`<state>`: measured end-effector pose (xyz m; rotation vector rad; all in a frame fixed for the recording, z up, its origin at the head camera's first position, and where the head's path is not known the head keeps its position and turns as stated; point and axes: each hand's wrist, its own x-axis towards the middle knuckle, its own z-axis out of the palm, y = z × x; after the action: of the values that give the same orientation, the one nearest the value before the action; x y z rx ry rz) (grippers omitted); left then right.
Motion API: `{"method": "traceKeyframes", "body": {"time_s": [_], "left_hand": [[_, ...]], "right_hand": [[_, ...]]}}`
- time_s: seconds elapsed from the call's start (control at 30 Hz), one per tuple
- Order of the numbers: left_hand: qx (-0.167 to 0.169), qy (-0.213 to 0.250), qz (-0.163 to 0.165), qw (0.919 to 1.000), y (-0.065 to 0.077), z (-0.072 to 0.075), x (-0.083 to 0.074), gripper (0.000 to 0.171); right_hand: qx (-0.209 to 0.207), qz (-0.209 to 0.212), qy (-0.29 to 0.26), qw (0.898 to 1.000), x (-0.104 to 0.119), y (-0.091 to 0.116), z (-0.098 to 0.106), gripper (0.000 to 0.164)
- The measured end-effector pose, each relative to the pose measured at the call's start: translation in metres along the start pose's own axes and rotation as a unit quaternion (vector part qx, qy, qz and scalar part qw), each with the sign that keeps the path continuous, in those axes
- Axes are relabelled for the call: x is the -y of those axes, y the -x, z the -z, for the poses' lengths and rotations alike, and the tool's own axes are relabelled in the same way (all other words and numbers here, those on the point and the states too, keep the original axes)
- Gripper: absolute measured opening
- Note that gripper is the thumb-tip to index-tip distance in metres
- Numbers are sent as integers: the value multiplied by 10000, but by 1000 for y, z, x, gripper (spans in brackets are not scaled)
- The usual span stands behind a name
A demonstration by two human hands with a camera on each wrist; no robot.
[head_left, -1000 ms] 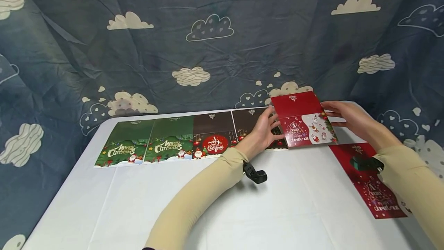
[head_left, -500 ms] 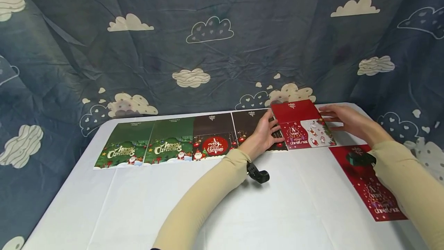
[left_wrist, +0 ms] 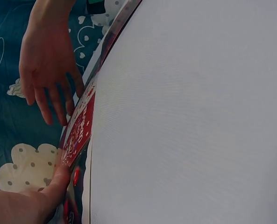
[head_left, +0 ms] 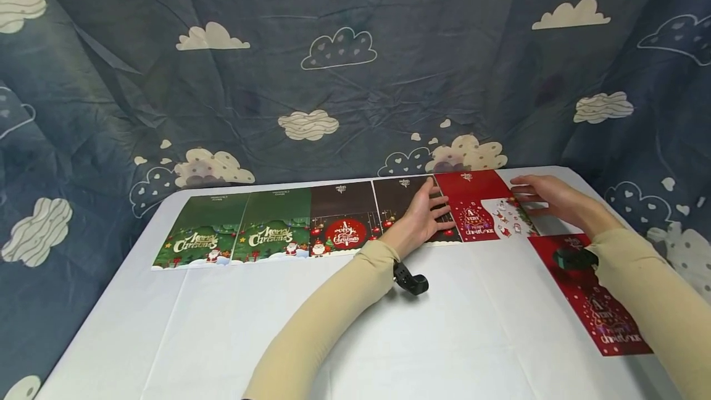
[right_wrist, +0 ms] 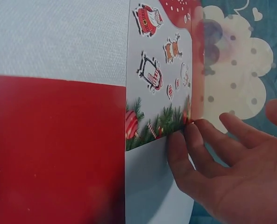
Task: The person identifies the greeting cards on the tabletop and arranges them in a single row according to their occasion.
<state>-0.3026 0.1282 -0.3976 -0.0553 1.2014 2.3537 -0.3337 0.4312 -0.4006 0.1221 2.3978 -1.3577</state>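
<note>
A red Christmas card (head_left: 472, 185) lies unfolded at the right end of a row on the white table. At its left edge is my left hand (head_left: 419, 215), fingers spread and relaxed over the dark card (head_left: 401, 192) beside it. My right hand (head_left: 558, 197) is at the red card's right edge with extended fingers. In the right wrist view, the right fingertips (right_wrist: 178, 140) meet the card's corner by the printed pine sprigs. The left wrist view shows the left thumb (left_wrist: 59, 179) right at the red card (left_wrist: 77, 133). Neither hand curls round anything.
Leftward in the row are another dark card (head_left: 341, 218) and two green cards (head_left: 272, 227), (head_left: 200, 233). A second red card (head_left: 594, 301) lies nearer on the right, partly under the right forearm. A cloud-print cloth (head_left: 333, 91) hangs behind the white table (head_left: 416, 338).
The red card between my hands has come down from above the table to lie flat, in line with the row. Both hands have lowered slightly with it; the right fingers have loosened from its edge.
</note>
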Motion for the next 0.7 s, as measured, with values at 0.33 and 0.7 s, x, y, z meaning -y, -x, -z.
{"method": "traceKeyframes", "body": {"time_s": [0.33, 0.7], "left_hand": [[105, -272, 24, 9996, 5, 7, 0, 66], [156, -369, 75, 9992, 9, 4, -2, 66]], "right_hand": [[157, 206, 480, 9985, -29, -20, 6, 87], [249, 212, 673, 9972, 18, 28, -18, 78]]}}
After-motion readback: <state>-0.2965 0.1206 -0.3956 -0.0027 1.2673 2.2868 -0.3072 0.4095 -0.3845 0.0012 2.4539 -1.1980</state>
